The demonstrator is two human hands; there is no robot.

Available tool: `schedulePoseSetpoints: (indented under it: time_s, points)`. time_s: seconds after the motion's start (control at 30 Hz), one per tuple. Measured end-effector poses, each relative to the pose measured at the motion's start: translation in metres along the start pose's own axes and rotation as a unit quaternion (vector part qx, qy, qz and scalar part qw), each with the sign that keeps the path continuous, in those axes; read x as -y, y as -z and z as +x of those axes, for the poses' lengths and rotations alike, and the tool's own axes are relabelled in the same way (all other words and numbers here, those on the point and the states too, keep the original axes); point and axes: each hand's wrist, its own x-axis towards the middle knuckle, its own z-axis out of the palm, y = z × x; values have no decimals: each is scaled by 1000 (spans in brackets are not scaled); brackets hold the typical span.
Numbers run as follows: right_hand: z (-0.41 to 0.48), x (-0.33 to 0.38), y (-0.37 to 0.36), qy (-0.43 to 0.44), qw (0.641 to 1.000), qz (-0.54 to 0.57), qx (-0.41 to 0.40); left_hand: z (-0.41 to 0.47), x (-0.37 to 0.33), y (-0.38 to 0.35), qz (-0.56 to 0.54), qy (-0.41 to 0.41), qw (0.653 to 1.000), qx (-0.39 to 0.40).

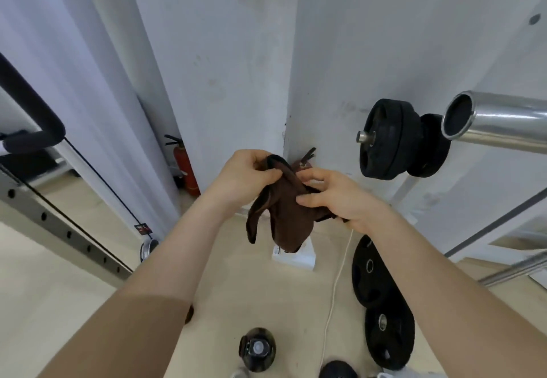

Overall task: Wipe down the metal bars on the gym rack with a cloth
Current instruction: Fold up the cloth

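Observation:
A dark brown cloth [284,215] hangs bunched between both hands at the middle of the view. My left hand [245,176] pinches its upper fold, and my right hand [334,197] grips its right side with thumb and fingers. A shiny chrome bar [497,123] juts in from the right edge, its open end facing me, well apart from the cloth. The grey perforated upright of the gym rack [59,226] slants across the lower left, beside a black padded handle [32,117].
Black weight plates [396,138] sit on a peg against the white wall. More plates [381,303] lean on the floor at lower right, with a white cable [331,303] and dumbbell heads [257,348] nearby. A red fire extinguisher [185,167] stands in the corner.

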Motion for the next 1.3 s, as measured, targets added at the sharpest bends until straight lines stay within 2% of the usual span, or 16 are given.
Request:
schedulePoseSetpoints:
  time_s: [0.13,0.33,0.5,0.67,0.8,0.9,1.0,1.07,1.17,1.3]
  points:
    - [15,-15,25,-36,998,-40,17,14,21,18,13,43,997,58]
    - [69,-35,36,-77,990,-110,-37,60,80,22,120,44,991,27]
    - [124,-66,28,-118,974,-184,-57,120,144,27,191,39,979,51]
    - [176,-104,32,-121,948,-245,-164,184,189,12,272,7,960,69]
    - [212,-119,44,-109,890,-348,-274,227,200,-4,337,-45,940,21]
    - [240,-120,60,-49,850,-374,-368,255,188,-14,308,-45,950,-34]
    - [261,-118,73,37,840,-292,-456,274,175,-21,161,-75,978,-107]
    - [264,-124,71,50,823,-287,-487,277,179,-26,66,-79,989,-111]
    - [264,-158,54,-17,843,-256,-472,270,210,-41,45,-27,996,-78]
    - [260,-222,28,-134,879,-250,-382,258,280,-62,104,134,985,22]
